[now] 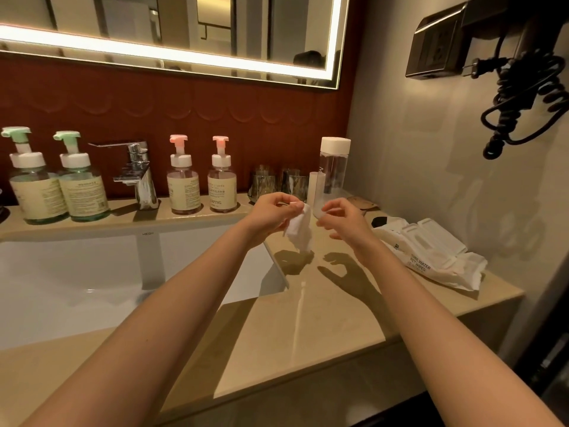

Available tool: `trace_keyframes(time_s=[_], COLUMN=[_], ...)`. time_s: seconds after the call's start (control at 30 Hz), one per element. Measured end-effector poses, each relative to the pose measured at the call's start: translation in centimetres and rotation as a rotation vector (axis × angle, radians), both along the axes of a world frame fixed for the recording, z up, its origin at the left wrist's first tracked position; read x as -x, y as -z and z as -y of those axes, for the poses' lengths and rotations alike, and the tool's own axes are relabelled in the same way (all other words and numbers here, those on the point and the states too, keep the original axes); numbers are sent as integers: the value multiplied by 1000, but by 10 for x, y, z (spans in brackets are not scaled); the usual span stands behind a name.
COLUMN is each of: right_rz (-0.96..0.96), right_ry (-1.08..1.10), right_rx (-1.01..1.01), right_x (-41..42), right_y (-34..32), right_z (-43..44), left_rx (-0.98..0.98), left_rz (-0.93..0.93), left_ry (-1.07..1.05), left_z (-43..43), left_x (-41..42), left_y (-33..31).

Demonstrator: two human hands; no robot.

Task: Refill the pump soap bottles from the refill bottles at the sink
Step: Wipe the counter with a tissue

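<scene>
- Fingers (281,198) of left hand (271,214) curled; thumb and fingertips pinch the top of a crumpled white wipe (298,231), which hangs down from them. Forearm reaches forward and up, wrist bent, hand raised off the counter right of the faucet (138,174).
- Left of faucet: two green-topped pump bottles (34,180) upright on the back ledge, side by side and touching.
- Below and in front of faucet: white sink basin (61,272).
- Just right of faucet: two pink-topped pump bottles (183,180), upright on the same ledge, pumps on, near each other.
- Further right of faucet: two drinking glasses (263,183), then a tall clear bottle (334,171) with a white cap, upright behind the hands.
- Right hand (345,221) raised at the same height as the left, just beside the wipe but apart from it. Fingers curled, thumb and forefinger close together; cannot tell whether they pinch anything.
- Pale liquid streak (300,306) on the counter below the hands, right of the faucet.
- Far right of faucet: wet-wipe packs (431,251) lying flat by the wall.
</scene>
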State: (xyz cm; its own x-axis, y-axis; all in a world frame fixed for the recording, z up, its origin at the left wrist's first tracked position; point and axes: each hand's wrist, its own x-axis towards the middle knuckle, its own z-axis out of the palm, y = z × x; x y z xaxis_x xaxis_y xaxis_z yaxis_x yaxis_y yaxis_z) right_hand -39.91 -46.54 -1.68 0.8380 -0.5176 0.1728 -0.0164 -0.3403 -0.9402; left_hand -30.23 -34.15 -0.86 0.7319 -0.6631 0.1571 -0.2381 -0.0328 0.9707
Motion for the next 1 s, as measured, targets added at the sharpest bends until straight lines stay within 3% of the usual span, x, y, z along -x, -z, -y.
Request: trace_keyframes(time_s=[0.1, 0.23, 0.37, 0.63, 1.0], right_rz=[-20, 67, 56, 62, 41], right_ry=[-193, -108, -152, 56, 70], right_rx=[-7, -46, -164, -27, -140], right_x=[-2, -7, -2, -8, -4], right_y=[-1, 0, -4, -10, -5], right_z=[-15, -17, -12, -2, 6], left_rx=[39, 94, 32, -85, -213], left_rz=[-5, -96, -37, 43, 79], left_ry=[-8, 43, 73, -88, -121], left_z=[3, -1, -12, -9, -20], left_x=[3, 4, -2, -7, -17], left_y=[1, -2, -7, -14, -9])
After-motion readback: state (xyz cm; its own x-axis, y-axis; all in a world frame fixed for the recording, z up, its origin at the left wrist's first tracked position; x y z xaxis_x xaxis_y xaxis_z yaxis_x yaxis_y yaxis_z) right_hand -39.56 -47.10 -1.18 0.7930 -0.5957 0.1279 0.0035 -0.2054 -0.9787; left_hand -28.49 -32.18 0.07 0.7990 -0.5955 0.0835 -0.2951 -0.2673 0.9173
